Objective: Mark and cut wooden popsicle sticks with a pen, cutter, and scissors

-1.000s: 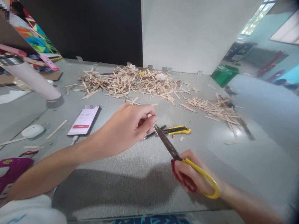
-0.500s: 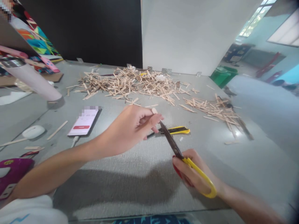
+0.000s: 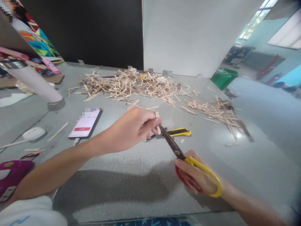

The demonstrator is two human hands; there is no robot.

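Between thumb and fingers, my left hand [image 3: 141,125] pinches a small piece of wooden stick [image 3: 157,115], whose light ends stick out above and below the fingertips. My right hand [image 3: 199,175] is wrapped round the yellow and red handles of a pair of scissors [image 3: 175,148]. The scissors' dark blades slant up and left, and their tips reach the stick at my left fingertips. Whether the blades are fully closed is hard to make out. Behind the blades a yellow and black utility knife [image 3: 180,131] lies on the table, with a dark pen [image 3: 150,138] beside it.
A wide pile of wooden sticks [image 3: 131,84] lies along the back panels, and a smaller pile [image 3: 211,110] is at the right. On the left are a phone [image 3: 86,123] on a cable, a white case [image 3: 34,133], a tumbler [image 3: 35,81] and a purple power strip [image 3: 16,177].
The stick in my left hand has turned and now shows below the fingers too. The scissors' handles have spread a little, and the tips have shifted slightly left.
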